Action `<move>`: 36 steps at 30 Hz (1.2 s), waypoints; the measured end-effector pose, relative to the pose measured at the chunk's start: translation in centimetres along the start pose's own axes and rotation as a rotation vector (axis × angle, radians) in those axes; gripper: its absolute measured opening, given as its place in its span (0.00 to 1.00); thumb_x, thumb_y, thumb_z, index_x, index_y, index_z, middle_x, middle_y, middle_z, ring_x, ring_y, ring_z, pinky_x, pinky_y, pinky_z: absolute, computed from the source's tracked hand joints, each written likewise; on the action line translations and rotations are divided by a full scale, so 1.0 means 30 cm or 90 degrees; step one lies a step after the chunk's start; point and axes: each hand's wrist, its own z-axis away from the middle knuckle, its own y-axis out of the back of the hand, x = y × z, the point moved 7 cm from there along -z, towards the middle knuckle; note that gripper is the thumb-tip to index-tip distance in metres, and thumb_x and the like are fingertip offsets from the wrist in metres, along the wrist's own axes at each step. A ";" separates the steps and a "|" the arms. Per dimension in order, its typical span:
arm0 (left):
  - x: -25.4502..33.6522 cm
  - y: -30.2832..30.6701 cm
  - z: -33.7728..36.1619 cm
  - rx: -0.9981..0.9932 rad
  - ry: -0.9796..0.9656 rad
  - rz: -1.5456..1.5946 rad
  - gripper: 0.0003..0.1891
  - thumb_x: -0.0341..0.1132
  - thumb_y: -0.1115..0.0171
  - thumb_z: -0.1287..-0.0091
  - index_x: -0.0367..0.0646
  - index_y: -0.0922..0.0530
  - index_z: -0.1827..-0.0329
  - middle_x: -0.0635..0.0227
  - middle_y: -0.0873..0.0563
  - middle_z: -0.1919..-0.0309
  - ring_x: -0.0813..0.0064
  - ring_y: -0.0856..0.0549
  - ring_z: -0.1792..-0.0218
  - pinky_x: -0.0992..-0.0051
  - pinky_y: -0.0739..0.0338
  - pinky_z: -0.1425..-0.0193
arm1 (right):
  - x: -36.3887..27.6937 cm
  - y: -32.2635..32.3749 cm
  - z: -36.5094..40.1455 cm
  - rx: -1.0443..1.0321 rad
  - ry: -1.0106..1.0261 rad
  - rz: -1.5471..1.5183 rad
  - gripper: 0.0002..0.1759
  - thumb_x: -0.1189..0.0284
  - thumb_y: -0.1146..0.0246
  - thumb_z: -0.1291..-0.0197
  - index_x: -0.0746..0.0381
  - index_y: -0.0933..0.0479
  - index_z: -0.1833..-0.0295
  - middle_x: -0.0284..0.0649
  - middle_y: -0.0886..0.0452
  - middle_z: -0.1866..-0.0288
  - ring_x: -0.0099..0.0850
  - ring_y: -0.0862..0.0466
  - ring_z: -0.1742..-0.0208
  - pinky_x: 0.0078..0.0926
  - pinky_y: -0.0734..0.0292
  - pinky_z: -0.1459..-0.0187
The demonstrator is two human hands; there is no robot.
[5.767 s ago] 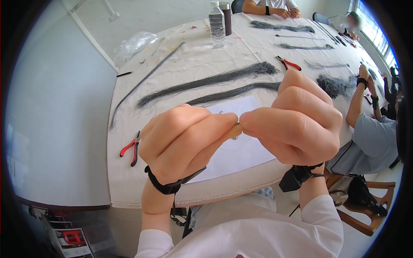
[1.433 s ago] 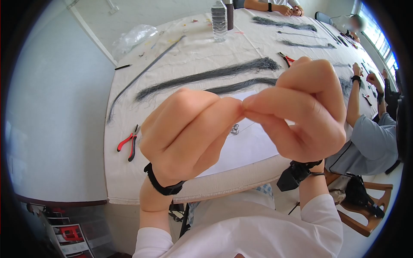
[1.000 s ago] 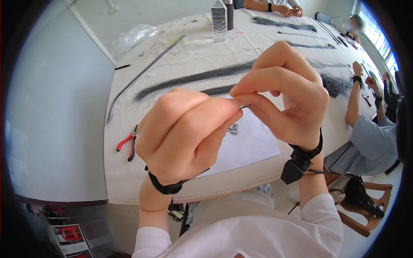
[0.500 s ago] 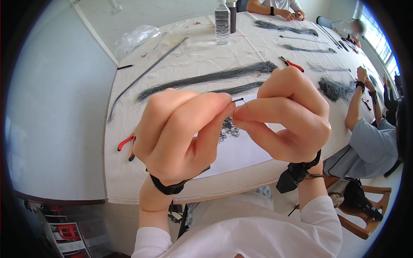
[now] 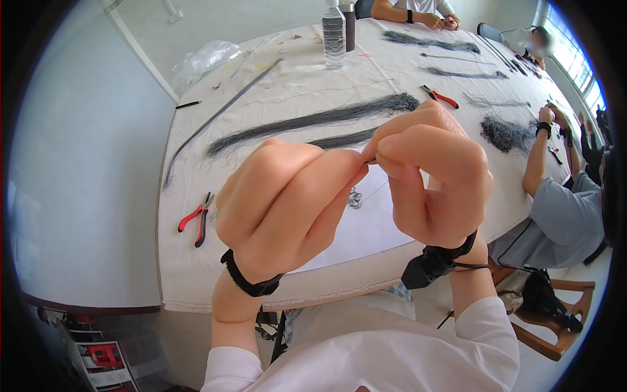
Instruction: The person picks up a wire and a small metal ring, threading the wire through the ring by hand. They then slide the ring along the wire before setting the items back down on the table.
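Note:
Close together above the table, my left hand [image 5: 294, 209] and my right hand [image 5: 437, 176] meet at the fingertips. My left thumb and fingers pinch a thin dark wire-like piece [image 5: 371, 161], with only a short dark bit showing. The right thumb and forefinger close on the same spot, hiding most of it. Below them, a small heap of curled dark wire loops [image 5: 354, 198] lies on a white paper sheet [image 5: 339, 251]. Red-and-black pliers [image 5: 196, 219] rest, jaws upward, left of my left hand.
Bundles of dark wire strands [image 5: 313, 121] lie across the cloth-covered table [image 5: 189, 261]. A second pair of pliers [image 5: 441, 97], a water bottle [image 5: 334, 36] and a dark flask [image 5: 349, 26] stand or lie beyond. People sit opposite and at right, one sleeve [image 5: 565, 209] close by.
My right hand has turned and risen slightly, its fingertips now over the tip of the dark piece. The thin wire seen between the hands is now hidden. More of the left pliers shows.

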 end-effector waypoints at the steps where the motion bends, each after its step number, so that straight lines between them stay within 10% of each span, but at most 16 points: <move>1: 0.000 -0.005 0.000 -0.018 0.018 -0.013 0.11 0.18 0.28 0.55 0.37 0.17 0.68 0.68 0.21 0.74 0.72 0.22 0.79 0.79 0.30 0.80 | -0.001 -0.003 -0.003 0.005 0.011 0.010 0.12 0.91 0.46 0.43 0.70 0.31 0.54 0.46 0.21 0.71 0.28 0.25 0.74 0.23 0.28 0.70; 23: -0.046 -0.011 0.002 -0.061 0.126 0.105 0.10 0.18 0.32 0.56 0.38 0.21 0.72 0.70 0.25 0.73 0.81 0.32 0.75 0.84 0.43 0.78 | 0.013 -0.020 0.015 0.045 0.007 -0.019 0.13 0.88 0.41 0.45 0.65 0.28 0.55 0.41 0.21 0.70 0.29 0.27 0.74 0.23 0.29 0.70; 30: -0.060 0.003 -0.003 -0.057 0.149 0.091 0.09 0.17 0.36 0.57 0.39 0.22 0.73 0.70 0.26 0.71 0.80 0.31 0.74 0.83 0.42 0.77 | 0.032 0.074 -0.032 0.005 -0.034 -0.134 0.15 0.61 0.42 0.36 0.64 0.22 0.61 0.48 0.21 0.60 0.37 0.23 0.55 0.35 0.28 0.57; 36: -0.060 0.001 -0.002 -0.069 0.145 0.088 0.09 0.17 0.36 0.56 0.38 0.22 0.73 0.69 0.26 0.70 0.79 0.31 0.73 0.82 0.40 0.75 | 0.054 0.010 -0.036 -0.116 -0.122 -0.017 0.11 0.79 0.33 0.62 0.63 0.19 0.67 0.40 0.21 0.64 0.35 0.24 0.61 0.29 0.29 0.61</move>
